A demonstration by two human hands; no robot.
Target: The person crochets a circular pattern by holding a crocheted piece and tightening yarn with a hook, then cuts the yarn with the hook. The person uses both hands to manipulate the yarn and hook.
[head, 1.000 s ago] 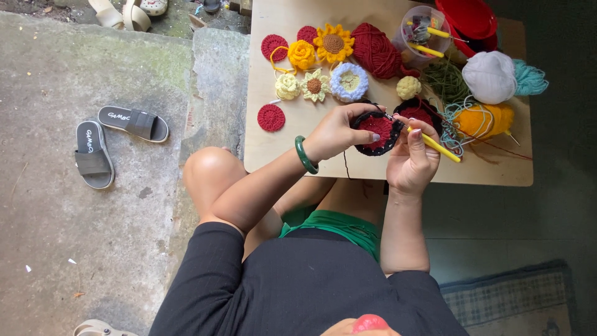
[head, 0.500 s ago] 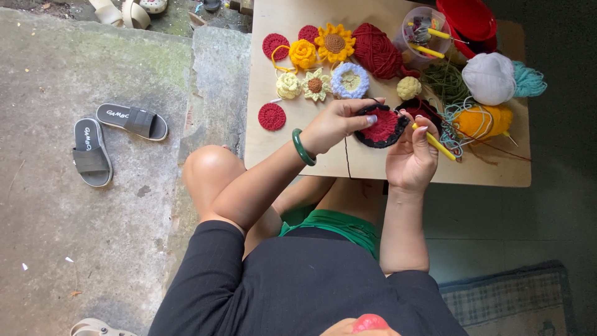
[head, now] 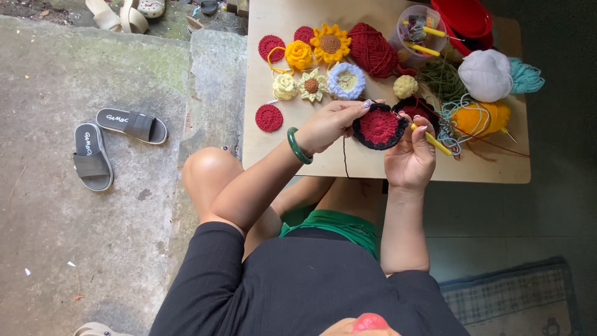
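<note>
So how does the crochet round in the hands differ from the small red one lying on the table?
The held crochet round is red with a black border; the small red round is red all over. The held one looks larger. It is gripped by the left hand, with the right hand holding a yellow hook at its edge; the small one lies flat and untouched on the table. Both are round crochet pieces.

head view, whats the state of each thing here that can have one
left hand: pinching the rim of the red and black crochet round
right hand: gripping the yellow crochet hook, tip at the round
crochet round: held above the wooden table, a dark thread hanging from it
clear cup: upright, open, holding hooks
grey slippers: off, on the concrete
</note>
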